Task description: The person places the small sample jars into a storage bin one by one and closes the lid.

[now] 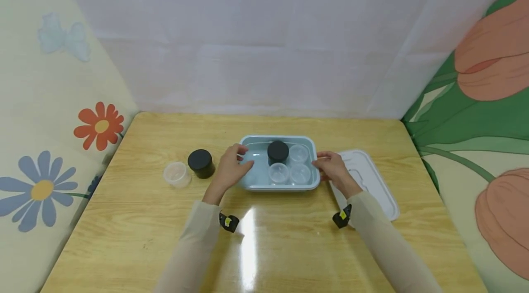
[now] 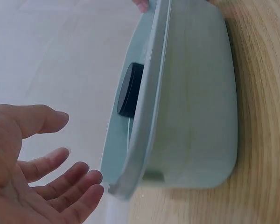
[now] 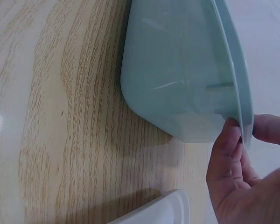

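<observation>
A pale blue-green plastic box [image 1: 256, 187] stands near the middle of the table. Inside it are a black-lidded jar [image 1: 278, 151] and several clear plastic cups [image 1: 299, 174], grouped toward the right. My right hand [image 1: 334, 170] pinches the box's right rim between thumb and fingers, as the right wrist view shows. At the left end my left hand [image 1: 231, 169] has its fingers spread and relaxed, with the fingertips close to the rim; whether they touch it I cannot tell. In the left wrist view that hand [image 2: 46, 172] holds nothing.
Left of the box stand another black-lidded jar [image 1: 201, 163] and a clear plastic cup [image 1: 177, 174]. A white lid [image 1: 372, 183] lies flat on the wooden table [image 1: 289, 242] to the right, partly beneath my right arm. White cloth [image 1: 264, 72] hangs behind the table.
</observation>
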Action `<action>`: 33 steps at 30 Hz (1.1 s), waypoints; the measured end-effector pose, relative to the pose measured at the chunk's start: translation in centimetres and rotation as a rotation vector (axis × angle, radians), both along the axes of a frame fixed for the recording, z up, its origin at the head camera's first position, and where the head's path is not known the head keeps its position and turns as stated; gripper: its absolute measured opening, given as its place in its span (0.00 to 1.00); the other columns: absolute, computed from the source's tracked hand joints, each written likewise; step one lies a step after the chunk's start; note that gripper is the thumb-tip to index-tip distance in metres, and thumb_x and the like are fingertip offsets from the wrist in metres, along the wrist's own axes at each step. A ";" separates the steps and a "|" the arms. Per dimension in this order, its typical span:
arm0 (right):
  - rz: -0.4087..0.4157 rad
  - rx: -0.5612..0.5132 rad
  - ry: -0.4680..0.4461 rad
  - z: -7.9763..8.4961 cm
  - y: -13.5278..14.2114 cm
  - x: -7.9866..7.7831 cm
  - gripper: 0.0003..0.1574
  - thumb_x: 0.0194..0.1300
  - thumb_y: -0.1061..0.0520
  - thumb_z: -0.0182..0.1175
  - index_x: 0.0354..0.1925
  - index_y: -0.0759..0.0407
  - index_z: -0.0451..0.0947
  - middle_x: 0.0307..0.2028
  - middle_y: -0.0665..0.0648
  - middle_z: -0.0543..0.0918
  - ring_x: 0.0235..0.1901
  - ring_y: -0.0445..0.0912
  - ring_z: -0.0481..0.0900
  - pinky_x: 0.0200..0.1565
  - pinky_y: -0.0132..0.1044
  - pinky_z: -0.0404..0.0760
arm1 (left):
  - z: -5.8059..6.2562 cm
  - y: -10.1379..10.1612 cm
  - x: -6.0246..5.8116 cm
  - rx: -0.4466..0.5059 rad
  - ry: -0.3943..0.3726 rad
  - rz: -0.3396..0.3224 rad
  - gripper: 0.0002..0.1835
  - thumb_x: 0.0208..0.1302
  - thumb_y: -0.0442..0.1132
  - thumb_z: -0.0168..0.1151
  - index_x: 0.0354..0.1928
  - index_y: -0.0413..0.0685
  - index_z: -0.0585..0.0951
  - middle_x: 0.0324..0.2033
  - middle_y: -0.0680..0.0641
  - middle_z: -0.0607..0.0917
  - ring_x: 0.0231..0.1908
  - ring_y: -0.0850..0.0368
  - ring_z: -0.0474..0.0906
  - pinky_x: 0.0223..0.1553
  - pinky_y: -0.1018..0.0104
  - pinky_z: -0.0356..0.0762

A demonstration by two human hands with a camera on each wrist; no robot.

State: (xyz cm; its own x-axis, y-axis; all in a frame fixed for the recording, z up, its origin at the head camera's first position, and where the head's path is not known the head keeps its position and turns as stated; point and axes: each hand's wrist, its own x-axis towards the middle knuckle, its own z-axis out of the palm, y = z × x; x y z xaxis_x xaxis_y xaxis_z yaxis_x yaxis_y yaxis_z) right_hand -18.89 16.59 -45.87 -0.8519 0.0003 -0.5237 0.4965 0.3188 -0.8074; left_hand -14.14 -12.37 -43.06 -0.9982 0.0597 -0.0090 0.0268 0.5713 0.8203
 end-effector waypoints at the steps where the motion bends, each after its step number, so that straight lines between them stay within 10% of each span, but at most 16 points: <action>1: -0.003 -0.003 0.003 0.0 0.0 0.0 0.28 0.64 0.59 0.58 0.62 0.62 0.65 0.46 0.59 0.79 0.33 0.41 0.77 0.31 0.34 0.80 | 0.1 -0.2 0.1 0.001 -0.013 0.005 0.23 0.59 0.36 0.62 0.55 0.33 0.72 0.50 0.32 0.76 0.48 0.38 0.75 0.49 0.49 0.74; 33: -0.001 -0.021 0.044 -0.2 0.0 0.4 0.27 0.64 0.60 0.58 0.60 0.64 0.66 0.38 0.54 0.79 0.28 0.38 0.76 0.25 0.30 0.78 | -1.3 -7.0 4.0 0.058 -0.041 0.181 0.24 0.63 0.34 0.60 0.59 0.36 0.67 0.51 0.34 0.75 0.49 0.43 0.74 0.50 0.54 0.75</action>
State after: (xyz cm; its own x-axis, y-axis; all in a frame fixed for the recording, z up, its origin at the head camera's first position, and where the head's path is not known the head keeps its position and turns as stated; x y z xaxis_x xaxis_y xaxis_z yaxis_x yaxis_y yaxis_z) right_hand -18.45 16.60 -46.07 -0.8742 -0.0095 -0.4855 0.4605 0.3006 -0.8352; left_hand -10.17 -19.34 -44.37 -0.9916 -0.1188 -0.0520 -0.1064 0.5155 0.8502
